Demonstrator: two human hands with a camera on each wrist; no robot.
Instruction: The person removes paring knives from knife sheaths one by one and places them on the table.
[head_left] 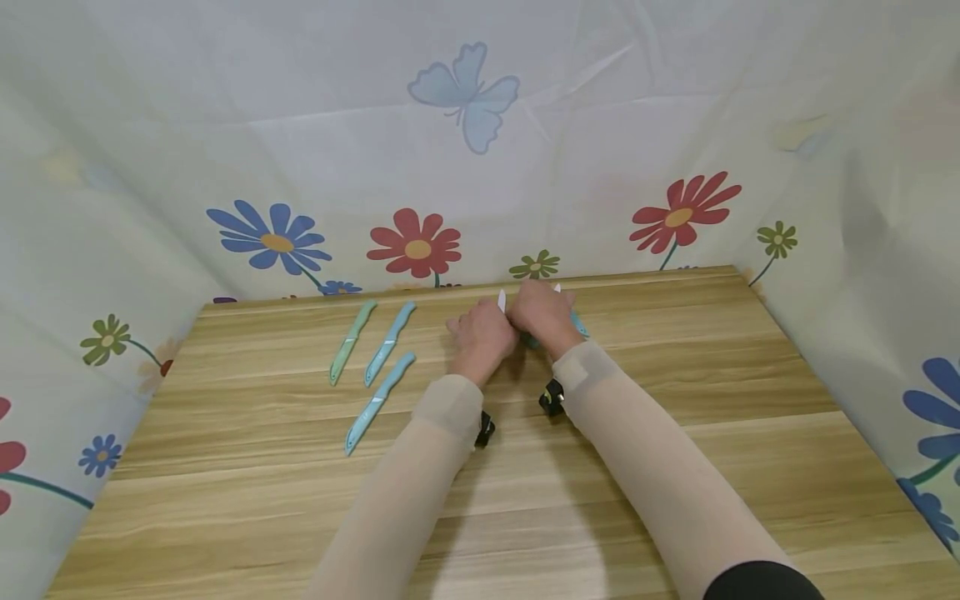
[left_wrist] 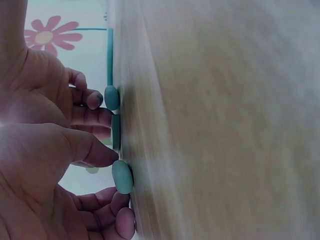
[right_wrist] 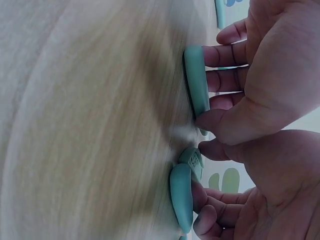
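At the upper centre of the head view, both hands work low on the tabletop (head_left: 675, 467). The left hand (head_left: 483, 337) has a nearly closed grip, thumb and fingers holding a green handle (right_wrist: 196, 77). The right hand (head_left: 543, 312) pinches a green flat piece (right_wrist: 192, 160) in a narrow grip, its curled fingers beside a rounded green handle (right_wrist: 181, 197). A white blade (head_left: 502, 300) shows between the hands. Left of centre lie a green knife (head_left: 352, 342), an upper blue knife (head_left: 390, 343) and a lower blue knife (head_left: 378, 404).
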